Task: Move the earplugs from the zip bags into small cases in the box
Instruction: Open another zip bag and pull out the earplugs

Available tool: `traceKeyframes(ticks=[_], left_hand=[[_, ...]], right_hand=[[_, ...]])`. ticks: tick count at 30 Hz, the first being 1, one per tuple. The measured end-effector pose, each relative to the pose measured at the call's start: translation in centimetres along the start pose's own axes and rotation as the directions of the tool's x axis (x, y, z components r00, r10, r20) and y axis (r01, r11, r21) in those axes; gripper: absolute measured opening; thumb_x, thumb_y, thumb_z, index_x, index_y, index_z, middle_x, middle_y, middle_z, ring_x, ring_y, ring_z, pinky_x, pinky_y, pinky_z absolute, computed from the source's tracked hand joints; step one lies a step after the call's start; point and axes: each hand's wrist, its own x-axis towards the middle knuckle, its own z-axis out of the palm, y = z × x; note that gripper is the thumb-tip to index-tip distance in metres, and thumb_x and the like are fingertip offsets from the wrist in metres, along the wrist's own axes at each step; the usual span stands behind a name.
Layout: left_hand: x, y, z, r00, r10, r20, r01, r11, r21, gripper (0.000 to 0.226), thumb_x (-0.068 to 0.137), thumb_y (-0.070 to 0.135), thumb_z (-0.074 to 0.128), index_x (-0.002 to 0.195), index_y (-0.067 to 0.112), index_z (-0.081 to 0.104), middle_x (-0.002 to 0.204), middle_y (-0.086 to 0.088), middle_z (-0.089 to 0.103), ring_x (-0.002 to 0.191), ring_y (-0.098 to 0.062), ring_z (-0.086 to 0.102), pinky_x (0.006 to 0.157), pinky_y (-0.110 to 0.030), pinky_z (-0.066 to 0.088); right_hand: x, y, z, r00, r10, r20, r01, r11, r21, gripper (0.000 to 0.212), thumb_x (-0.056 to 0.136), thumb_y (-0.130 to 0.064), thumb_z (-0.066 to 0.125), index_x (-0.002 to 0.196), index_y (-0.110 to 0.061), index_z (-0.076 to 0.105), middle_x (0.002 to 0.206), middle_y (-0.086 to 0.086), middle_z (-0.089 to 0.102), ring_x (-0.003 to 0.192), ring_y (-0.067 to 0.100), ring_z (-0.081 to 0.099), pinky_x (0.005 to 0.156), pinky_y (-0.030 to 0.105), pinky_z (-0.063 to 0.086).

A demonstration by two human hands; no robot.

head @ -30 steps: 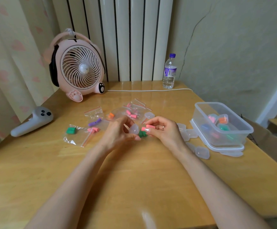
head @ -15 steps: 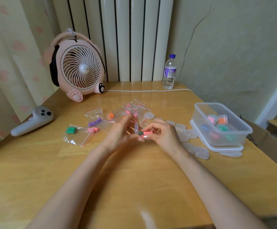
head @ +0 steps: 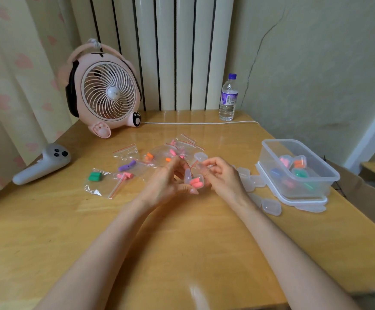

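My left hand [head: 166,184] holds a small clear case [head: 195,180] with its lid up, and pink earplugs [head: 197,182] lie inside it. My right hand [head: 223,177] has its fingers curled at the case's right side, touching it. Several zip bags [head: 106,182] with green, purple, pink and orange earplugs lie on the table behind my hands. The clear box [head: 298,168] stands at the right with several filled cases inside.
Several empty small cases [head: 271,206] lie between my right hand and the box. A pink fan [head: 106,95], a water bottle [head: 227,98] and a white cable [head: 200,123] are at the back. A grey controller [head: 42,163] lies at the left edge.
The pink earplugs that my right hand pinched have gone into the case held by my left hand. Both hands stayed close together at the table's middle.
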Motion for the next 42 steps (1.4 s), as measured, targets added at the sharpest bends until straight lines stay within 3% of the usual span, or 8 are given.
traceKeyframes(ticks=[2,7,15,21,27,31,36,42], left_hand=[[0.0,-0.1,0.1,0.998,0.05,-0.026,-0.047,0.995,0.092,0.052,0.057,0.034,0.086,0.093,0.015,0.053,0.085,0.011,0.057,0.081,-0.013,0.051,0.074,-0.03,0.043],[-0.1,-0.1,0.2,0.988,0.152,-0.026,-0.149,0.983,0.106,0.061,0.055,0.061,0.07,0.099,0.019,0.058,0.093,0.014,0.056,0.089,-0.009,0.049,0.076,-0.019,0.04],[0.5,-1.7,-2.0,0.936,-0.015,-0.35,0.093,0.974,0.208,0.01,0.081,0.013,0.069,0.088,0.013,0.062,0.089,0.001,0.066,0.085,-0.022,0.06,0.075,-0.04,0.051],[0.2,-3.2,-1.7,0.935,-0.299,-0.192,0.355,0.804,0.476,0.049,0.076,0.04,0.073,0.11,0.01,0.056,0.12,-0.01,0.054,0.113,-0.031,0.048,0.087,-0.039,0.042],[0.1,-3.6,-2.0,0.93,-0.248,-0.27,0.356,0.787,0.504,0.013,0.085,0.01,0.055,0.094,0.005,0.064,0.105,-0.016,0.064,0.096,-0.036,0.059,0.076,-0.039,0.047],[0.0,-2.6,-2.2,0.932,-0.099,-0.349,0.246,0.879,0.408,0.008,0.084,0.012,0.06,0.087,0.006,0.064,0.088,-0.013,0.07,0.082,-0.033,0.064,0.069,-0.037,0.05],[0.1,2.4,-1.2,0.957,0.073,-0.282,-0.045,0.994,0.103,0.009,0.086,0.013,0.063,0.079,0.018,0.062,0.075,0.006,0.067,0.069,-0.001,0.058,0.067,-0.017,0.047],[0.1,7.5,0.9,0.993,0.101,-0.063,-0.107,0.988,-0.11,0.011,0.088,0.009,0.06,0.079,0.015,0.064,0.082,-0.001,0.071,0.078,-0.013,0.065,0.072,-0.023,0.05]], right_hand=[[-0.5,-0.5,0.2,0.988,0.065,0.142,-0.074,0.995,0.06,0.049,0.07,-0.057,0.063,0.101,-0.02,0.055,0.066,-0.005,0.069,0.061,0.006,0.062,0.061,0.024,0.044],[-0.6,-0.7,0.3,0.985,0.071,0.157,-0.096,0.984,0.153,0.031,0.084,-0.007,0.066,0.111,-0.012,0.051,0.069,0.003,0.064,0.058,0.011,0.062,0.058,0.022,0.048],[-0.1,-0.1,-0.5,1.0,0.011,0.019,-0.012,0.997,0.076,0.034,0.077,0.005,0.066,0.093,-0.023,0.058,0.059,0.001,0.054,0.062,0.015,0.052,0.071,0.03,0.043],[-0.1,0.2,-0.3,0.998,-0.034,-0.051,0.035,0.999,0.015,0.025,0.079,-0.001,0.065,0.087,-0.024,0.061,0.062,-0.011,0.059,0.055,-0.002,0.05,0.062,0.018,0.04],[0.4,0.4,-1.0,0.99,-0.025,-0.136,0.012,0.996,-0.093,0.023,0.077,-0.008,0.066,0.076,-0.031,0.062,0.071,-0.007,0.063,0.065,0.015,0.059,0.063,0.035,0.049],[0.3,-0.6,-3.7,0.957,-0.065,-0.283,0.015,0.985,-0.174,0.015,0.076,-0.015,0.069,0.078,-0.029,0.062,0.076,-0.008,0.065,0.077,0.02,0.063,0.073,0.036,0.052],[-0.6,-1.1,-9.7,0.831,-0.175,-0.529,0.008,0.953,-0.303,0.009,0.08,-0.013,0.061,0.086,-0.02,0.061,0.084,-0.001,0.066,0.082,0.021,0.062,0.078,0.036,0.049],[-0.3,-1.3,-16.0,0.84,-0.107,-0.531,-0.176,0.873,-0.455,0.031,0.08,-0.011,0.069,0.11,-0.013,0.064,0.11,0.012,0.06,0.101,0.031,0.059,0.09,0.03,0.039]])
